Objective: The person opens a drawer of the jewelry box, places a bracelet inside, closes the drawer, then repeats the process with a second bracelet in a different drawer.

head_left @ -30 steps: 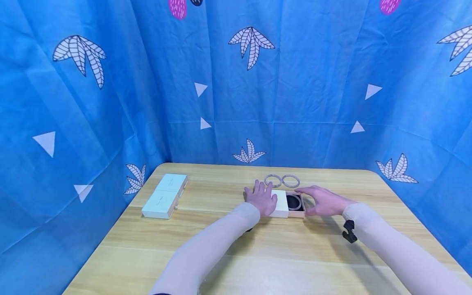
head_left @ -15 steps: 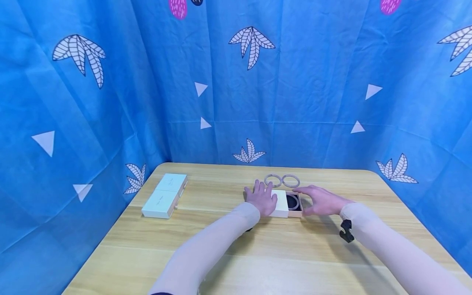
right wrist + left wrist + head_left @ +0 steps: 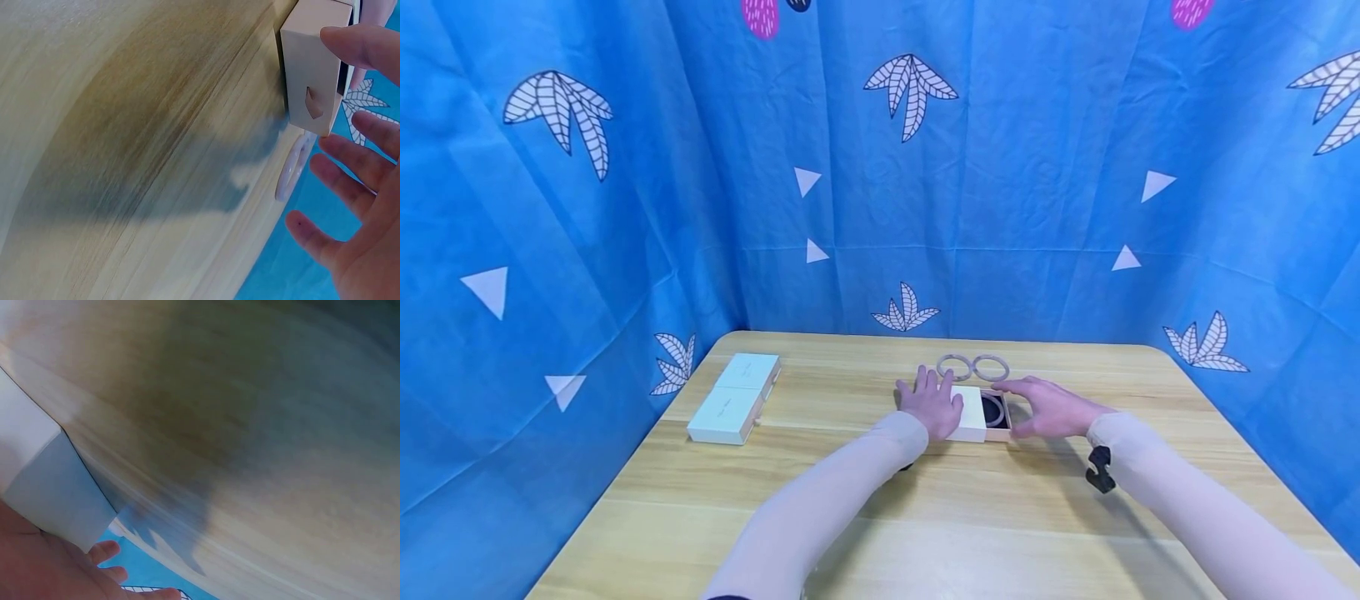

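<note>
"Drawer box (image 3: 977, 419): where is it in the head view?"

"On the counter (image 3: 985, 517), between your hands. Its tray (image 3: 997, 435) stands partly out, a bangle (image 3: 1002, 409) inside. Your left hand (image 3: 931, 411) spreads over the cover (image 3: 970, 407); your right hand (image 3: 1056, 407) is spread too, at the tray's outer end. Two more bangles (image 3: 973, 367) lie just beyond."

"Best technique?"

"It looks like sliding the tray in: push both corners evenly, bracing the cover without squashing it."

"Any writing?"

"Fine script on the two white boxes (image 3: 728, 408) to your left, too small to read."

"Left wrist?"

"Your palm meets the cover; its visible faces are plain."

"Right wrist?"

"Your thumb is at the tray's edge, fingers fanned. Avoid folding the pull tab (image 3: 314, 104); no lettering there."
</note>
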{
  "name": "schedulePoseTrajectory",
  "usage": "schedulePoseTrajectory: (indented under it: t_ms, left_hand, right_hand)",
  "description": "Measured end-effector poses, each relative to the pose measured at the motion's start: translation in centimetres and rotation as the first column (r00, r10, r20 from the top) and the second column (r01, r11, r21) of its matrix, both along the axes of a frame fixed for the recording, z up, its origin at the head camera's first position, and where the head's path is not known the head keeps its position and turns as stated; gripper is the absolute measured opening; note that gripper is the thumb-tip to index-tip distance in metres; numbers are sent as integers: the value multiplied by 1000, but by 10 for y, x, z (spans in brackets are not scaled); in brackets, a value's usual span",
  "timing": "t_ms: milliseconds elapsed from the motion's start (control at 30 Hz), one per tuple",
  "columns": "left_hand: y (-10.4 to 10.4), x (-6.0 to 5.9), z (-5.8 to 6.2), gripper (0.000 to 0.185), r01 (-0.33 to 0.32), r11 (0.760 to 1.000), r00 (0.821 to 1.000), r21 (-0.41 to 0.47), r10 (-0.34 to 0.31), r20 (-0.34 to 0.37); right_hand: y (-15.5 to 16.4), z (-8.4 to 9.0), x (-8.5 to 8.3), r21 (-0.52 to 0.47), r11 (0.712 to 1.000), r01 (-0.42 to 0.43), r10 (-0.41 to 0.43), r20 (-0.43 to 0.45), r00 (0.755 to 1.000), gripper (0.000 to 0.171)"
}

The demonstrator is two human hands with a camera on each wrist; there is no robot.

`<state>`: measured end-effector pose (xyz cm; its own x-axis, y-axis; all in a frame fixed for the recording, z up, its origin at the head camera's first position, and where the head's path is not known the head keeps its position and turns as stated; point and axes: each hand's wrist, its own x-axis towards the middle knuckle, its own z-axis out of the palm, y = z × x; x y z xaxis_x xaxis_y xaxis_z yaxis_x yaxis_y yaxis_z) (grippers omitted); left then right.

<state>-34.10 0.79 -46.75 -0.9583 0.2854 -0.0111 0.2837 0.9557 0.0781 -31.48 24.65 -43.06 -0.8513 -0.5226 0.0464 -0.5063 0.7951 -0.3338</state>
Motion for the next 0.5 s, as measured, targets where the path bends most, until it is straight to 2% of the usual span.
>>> schedulePoseTrajectory:
  t_ms: [233, 500]
  left_hand:
    - [1, -4, -3, 63, -7, 1000, 1000, -23, 7, 25]
    - [2, -5, -5, 64, -10, 1000, 1000, -13, 10, 8]
  right_hand:
    - [-2, -1, -1, -17, 1000, -4, 4, 1, 1000, 88]
    - [-3, -4, -3, -29, 1000, -8, 8, 3, 1000, 88]
